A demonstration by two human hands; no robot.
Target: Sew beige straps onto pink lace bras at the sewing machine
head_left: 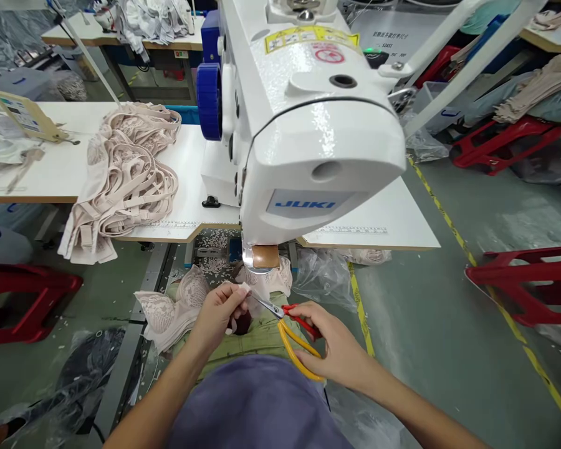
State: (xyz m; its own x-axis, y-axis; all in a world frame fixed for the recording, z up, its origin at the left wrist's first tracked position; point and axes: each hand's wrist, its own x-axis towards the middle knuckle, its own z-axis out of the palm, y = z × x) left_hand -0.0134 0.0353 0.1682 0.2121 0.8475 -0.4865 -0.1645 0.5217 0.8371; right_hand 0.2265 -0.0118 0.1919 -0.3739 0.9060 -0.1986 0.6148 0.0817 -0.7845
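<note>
Scissors (303, 340) with one red and one yellow handle are in my right hand (330, 343), fingers through the loops. Their blades point up and left, toward a small pale piece of fabric (244, 287) pinched in my left hand (224, 308). Whether the blades touch that fabric I cannot tell. A beige lace bra (175, 305) lies over my lap, left of my left hand, and more of its lace (280, 277) shows under the machine head. Just above my hands stands a white Juki sewing machine (327, 162).
A heap of beige bras with straps (131, 174) lies on the white table (191, 156) left of the machine. Red stools (528, 280) stand at both sides. Clear plastic bags (327, 274) lie below the table's right part.
</note>
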